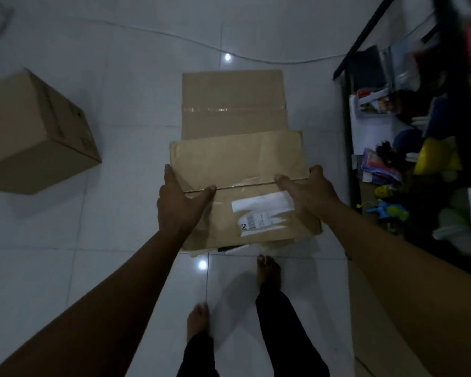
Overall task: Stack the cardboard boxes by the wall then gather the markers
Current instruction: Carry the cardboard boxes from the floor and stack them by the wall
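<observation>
I grip the labelled box (pixel 239 186) with my left hand (pixel 180 205) and right hand (pixel 307 191), fingers wrapped over its sides, above the floor tiles (pixel 120 104). Another box (pixel 233 104) lies just beyond, a third box (pixel 36 131) well left, cluttered shelf (pixel 392 137) right.

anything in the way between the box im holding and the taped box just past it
Nothing visible. The labelled brown cardboard box, gripped by the left hand and right hand, already overlaps the taped flat cardboard box; that box's top is bare.
</observation>
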